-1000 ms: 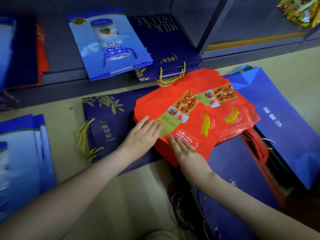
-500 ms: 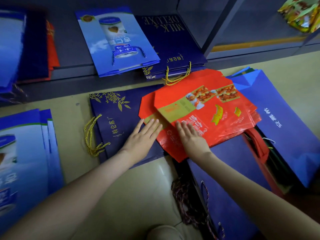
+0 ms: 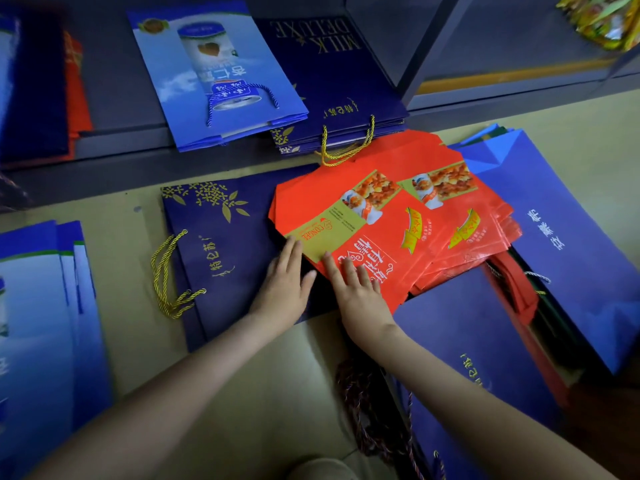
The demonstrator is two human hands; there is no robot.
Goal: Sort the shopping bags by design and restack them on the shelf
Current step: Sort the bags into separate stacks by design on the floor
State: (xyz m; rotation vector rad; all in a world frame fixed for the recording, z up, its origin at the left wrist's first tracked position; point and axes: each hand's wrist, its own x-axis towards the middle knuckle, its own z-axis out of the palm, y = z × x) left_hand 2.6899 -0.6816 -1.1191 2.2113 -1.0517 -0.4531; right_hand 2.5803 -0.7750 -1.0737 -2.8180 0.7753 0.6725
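Both hands lie flat with straight fingers: left hand [image 3: 284, 282] on the navy bag [image 3: 221, 251], right hand [image 3: 356, 292] pressing the near-left corner of the red bags [image 3: 415, 237], fanned mid-floor. Squaring or lifting this glossy, uneven stack could make it slide apart

The left arm [image 3: 166, 393] and right arm [image 3: 467, 403] are being stretched forward, bare, and angled in toward each other. The left hand [image 3: 284, 287] is being held flat, palm down, its fingers [image 3: 292, 252] straight and close together, the thumb spread to the right. The right hand [image 3: 362, 296] is being laid flat just beside it, fingers straight and slightly fanned, nothing being gripped.
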